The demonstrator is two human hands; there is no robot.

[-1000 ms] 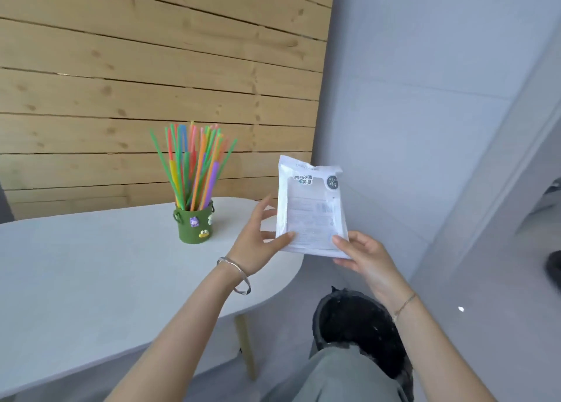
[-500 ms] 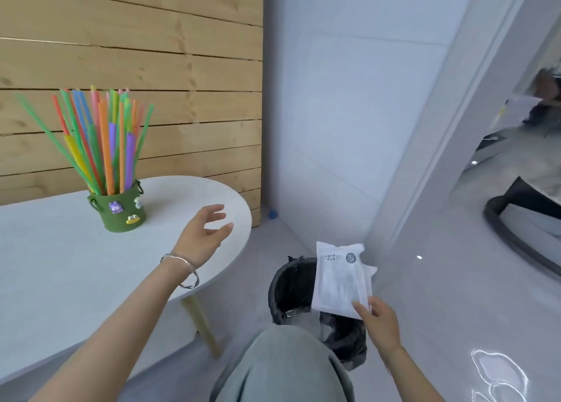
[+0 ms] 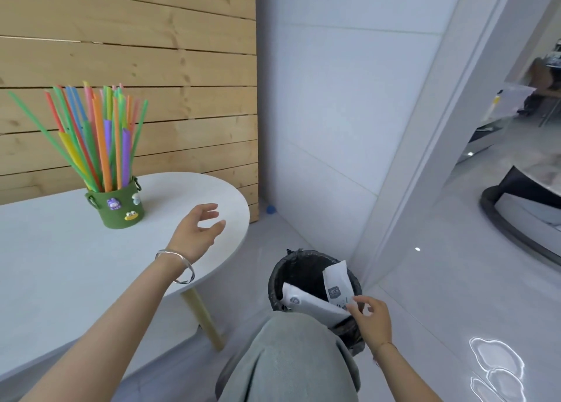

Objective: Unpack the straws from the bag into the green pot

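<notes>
The green felt pot [image 3: 120,208] stands on the white table [image 3: 60,265], packed with several coloured straws [image 3: 97,137] fanning upward. The white empty bag [image 3: 335,283] sticks up inside the black bin [image 3: 291,268] on the floor. My right hand [image 3: 372,316] hovers at the bin's near rim, fingers apart, fingertips just at the bag's lower corner. My left hand [image 3: 197,233] floats open above the table's right end, palm turned inward, holding nothing. A second white bag [image 3: 306,304] lies flat in the bin beneath the first.
My knee in grey trousers [image 3: 288,356] is close against the bin. A wood-plank wall [image 3: 136,52] backs the table and a white wall corner [image 3: 379,158] stands right of the bin. A small blue ball [image 3: 270,209] lies on the floor by the wall.
My left hand let go of the bag and stayed over the table. My right hand carried the bag down and right into the black bin, and its fingers have spread.
</notes>
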